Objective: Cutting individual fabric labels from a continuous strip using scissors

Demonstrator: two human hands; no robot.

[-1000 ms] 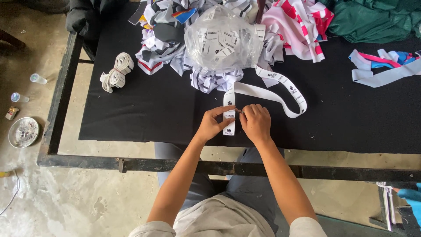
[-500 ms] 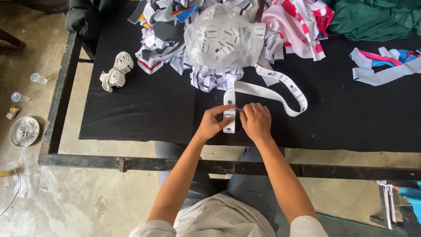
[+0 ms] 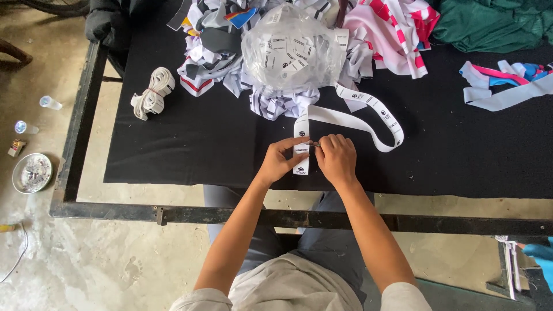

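A long white label ribbon (image 3: 368,115) with small dark printed marks loops across the black cloth and ends near the table's front edge. My left hand (image 3: 282,161) pinches the ribbon's end strip (image 3: 300,164) from the left. My right hand (image 3: 337,158) is closed over the ribbon from the right, holding a small dark tool whose shape I cannot make out. The two hands touch over the strip. Behind them sits a clear plastic bag (image 3: 291,49) full of cut white labels.
A heap of striped and pink fabric pieces (image 3: 380,29) lies at the back, green cloth (image 3: 495,23) at the far right, loose strips (image 3: 507,86) to the right, a white elastic bundle (image 3: 152,92) to the left. The black metal table frame (image 3: 276,217) runs along the front. A metal dish (image 3: 31,171) lies on the floor.
Both hands stay on the ribbon's end strip with only slight finger movement. The ribbon loop has barely shifted.
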